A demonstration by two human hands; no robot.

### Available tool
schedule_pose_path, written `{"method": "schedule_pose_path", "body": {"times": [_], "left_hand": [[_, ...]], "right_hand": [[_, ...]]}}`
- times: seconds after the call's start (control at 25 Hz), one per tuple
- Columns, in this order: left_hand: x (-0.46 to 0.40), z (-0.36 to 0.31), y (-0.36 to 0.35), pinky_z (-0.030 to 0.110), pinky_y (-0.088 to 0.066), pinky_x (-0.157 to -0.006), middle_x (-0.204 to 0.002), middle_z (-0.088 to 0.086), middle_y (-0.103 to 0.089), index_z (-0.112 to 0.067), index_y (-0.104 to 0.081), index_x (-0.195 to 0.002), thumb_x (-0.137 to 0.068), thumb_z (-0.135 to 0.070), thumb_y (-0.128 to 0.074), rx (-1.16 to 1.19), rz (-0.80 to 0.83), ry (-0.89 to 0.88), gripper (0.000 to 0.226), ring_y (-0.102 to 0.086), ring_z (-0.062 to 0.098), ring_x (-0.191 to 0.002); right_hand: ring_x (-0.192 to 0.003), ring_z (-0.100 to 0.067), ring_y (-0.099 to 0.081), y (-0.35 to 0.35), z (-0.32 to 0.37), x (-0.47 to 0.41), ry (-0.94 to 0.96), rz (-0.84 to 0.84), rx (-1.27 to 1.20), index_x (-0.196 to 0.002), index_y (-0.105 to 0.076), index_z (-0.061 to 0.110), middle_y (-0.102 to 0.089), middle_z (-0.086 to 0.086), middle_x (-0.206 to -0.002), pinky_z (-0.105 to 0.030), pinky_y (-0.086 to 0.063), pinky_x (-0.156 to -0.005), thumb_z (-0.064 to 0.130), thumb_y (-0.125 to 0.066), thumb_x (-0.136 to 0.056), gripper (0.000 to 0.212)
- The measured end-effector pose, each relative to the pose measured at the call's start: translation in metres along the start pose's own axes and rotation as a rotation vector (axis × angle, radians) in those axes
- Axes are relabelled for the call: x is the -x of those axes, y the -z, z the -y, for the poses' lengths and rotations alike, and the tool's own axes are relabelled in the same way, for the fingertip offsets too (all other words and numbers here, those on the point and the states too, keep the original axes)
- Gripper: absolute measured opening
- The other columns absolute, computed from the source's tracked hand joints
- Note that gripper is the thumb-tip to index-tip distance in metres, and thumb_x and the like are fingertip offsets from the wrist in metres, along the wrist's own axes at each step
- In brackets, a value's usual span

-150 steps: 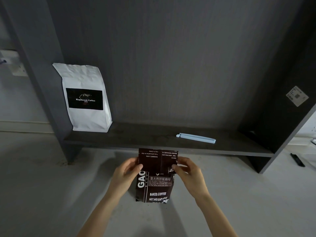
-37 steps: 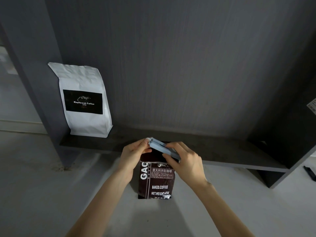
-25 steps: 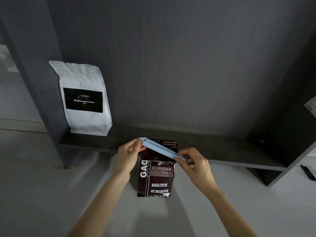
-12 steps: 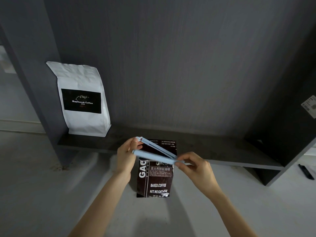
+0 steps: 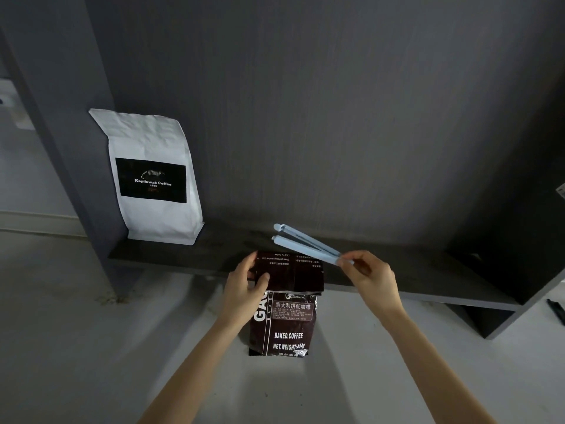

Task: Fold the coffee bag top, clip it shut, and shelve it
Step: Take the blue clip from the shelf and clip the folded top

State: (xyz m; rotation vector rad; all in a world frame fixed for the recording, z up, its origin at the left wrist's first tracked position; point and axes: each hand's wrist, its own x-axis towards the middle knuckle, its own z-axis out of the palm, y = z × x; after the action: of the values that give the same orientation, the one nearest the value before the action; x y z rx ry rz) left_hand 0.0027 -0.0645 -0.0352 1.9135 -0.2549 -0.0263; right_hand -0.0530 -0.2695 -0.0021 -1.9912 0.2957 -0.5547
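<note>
Standing upright on the pale floor at about 6 o'clock in the head view, the dark coffee bag (image 5: pixel 282 322) has its top flap (image 5: pixel 290 272) folded down over the front face, so the folding step looks done. The left hand (image 5: pixel 244 293) pinches the flap at the bag's 10 o'clock corner, thumb on the front and fingers closed around the edge, holding the fold in place. The pale blue clip (image 5: pixel 305 243) is off the bag, up at about 1 o'clock from the flap and near it but not touching. The right hand (image 5: pixel 368 275) grips the clip's hinged end between closed thumb and fingertips; the two bars splay apart toward their free ends at 10 o'clock, so the clip is open. Judgement: clipping is not yet done; the open bars must be slid across the folded flap, one in front and one behind, then pressed shut. Shelving also remains. Behind the bag, the dark shelf (image 5: pixel 428 286) runs across from 9 to 3 o'clock, its board bare in the middle and right. A white coffee bag (image 5: pixel 153 179) stands at its left end, at about 10 o'clock, leaning toward the grey side panel (image 5: pixel 61 117). Roughly one step of three complete.
</note>
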Motion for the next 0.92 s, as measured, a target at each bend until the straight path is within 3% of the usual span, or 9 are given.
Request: {"method": "schedule_pose_path", "body": {"times": [0.16, 0.28, 0.32, 0.4, 0.44, 0.52, 0.68, 0.92], "left_hand": [[0.006, 0.004, 0.005, 0.023, -0.043, -0.081, -0.108, -0.003, -0.06, -0.02, -0.048, -0.121, -0.084, -0.014, -0.056, 0.118, 0.051, -0.002, 0.038, -0.058, 0.007, -0.093], [0.013, 0.01, 0.005, 0.009, -0.047, -0.066, -0.098, -0.012, -0.065, -0.021, -0.056, -0.109, -0.084, -0.012, -0.056, 0.225, 0.113, 0.023, 0.026, -0.063, -0.002, -0.087], [0.014, 0.011, 0.006, 0.006, -0.047, -0.064, -0.097, -0.013, -0.065, -0.022, -0.057, -0.105, -0.084, -0.012, -0.056, 0.235, 0.122, 0.027, 0.023, -0.063, -0.004, -0.086], [0.017, 0.01, 0.006, 0.003, -0.046, -0.063, -0.097, -0.014, -0.065, -0.03, -0.056, -0.099, -0.084, -0.013, -0.055, 0.238, 0.133, 0.019, 0.022, -0.063, -0.007, -0.085], [0.019, 0.009, 0.006, 0.003, -0.047, -0.063, -0.097, -0.013, -0.065, -0.032, -0.055, -0.098, -0.085, -0.013, -0.055, 0.24, 0.137, 0.011, 0.023, -0.063, -0.008, -0.083], [0.022, 0.009, 0.007, 0.004, -0.047, -0.064, -0.095, -0.015, -0.065, -0.035, -0.056, -0.097, -0.085, -0.013, -0.054, 0.242, 0.136, 0.001, 0.025, -0.063, -0.008, -0.082], [0.026, 0.011, 0.007, 0.004, -0.048, -0.065, -0.087, -0.021, -0.066, -0.033, -0.058, -0.1, -0.086, -0.014, -0.054, 0.234, 0.114, -0.004, 0.024, -0.064, -0.008, -0.077], [0.027, 0.01, 0.007, 0.023, -0.052, -0.076, -0.092, -0.008, -0.069, -0.024, -0.056, -0.111, -0.086, -0.016, -0.053, 0.18, 0.099, -0.004, 0.026, -0.065, 0.003, -0.083]], "right_hand": [[-0.062, -0.016, -0.052, -0.011, -0.006, 0.002, -0.015, 0.104, 0.039, -0.063, -0.06, 0.036, -0.066, -0.015, -0.071, -0.008, -0.037, -0.049, 0.018, -0.066, -0.076, 0.023], [-0.064, -0.027, -0.054, -0.016, -0.009, 0.006, -0.016, 0.108, 0.024, -0.067, -0.059, 0.035, -0.067, -0.025, -0.082, -0.019, -0.042, -0.058, 0.019, -0.067, -0.076, 0.02], [-0.068, -0.029, -0.058, -0.017, -0.009, 0.008, -0.022, 0.098, -0.011, -0.07, -0.059, 0.034, -0.068, -0.022, -0.083, -0.021, -0.044, -0.061, 0.018, -0.067, -0.076, 0.018], [-0.067, -0.011, -0.063, -0.021, -0.01, 0.013, -0.043, 0.079, -0.099, -0.082, -0.062, 0.027, -0.07, -0.001, -0.074, -0.01, -0.046, -0.058, 0.017, -0.068, -0.076, 0.013], [-0.061, 0.0, -0.061, -0.024, -0.011, 0.017, -0.051, 0.068, -0.132, -0.088, -0.064, 0.02, -0.068, 0.011, -0.066, -0.005, -0.044, -0.054, 0.015, -0.067, -0.077, 0.013], [-0.057, 0.008, -0.06, -0.029, -0.012, 0.023, -0.069, 0.039, -0.201, -0.09, -0.065, 0.015, -0.065, 0.017, -0.058, -0.001, -0.042, -0.052, 0.013, -0.066, -0.078, 0.012], [-0.06, 0.008, -0.062, -0.036, -0.007, 0.031, -0.07, 0.02, -0.261, -0.08, -0.061, 0.032, -0.067, 0.009, -0.07, -0.002, -0.044, -0.052, 0.012, -0.063, -0.08, 0.02], [-0.06, 0.008, -0.061, -0.036, -0.006, 0.034, -0.06, 0.015, -0.207, -0.086, -0.061, 0.022, -0.065, 0.009, -0.071, -0.004, -0.046, -0.052, 0.011, -0.062, -0.08, 0.012]]}}
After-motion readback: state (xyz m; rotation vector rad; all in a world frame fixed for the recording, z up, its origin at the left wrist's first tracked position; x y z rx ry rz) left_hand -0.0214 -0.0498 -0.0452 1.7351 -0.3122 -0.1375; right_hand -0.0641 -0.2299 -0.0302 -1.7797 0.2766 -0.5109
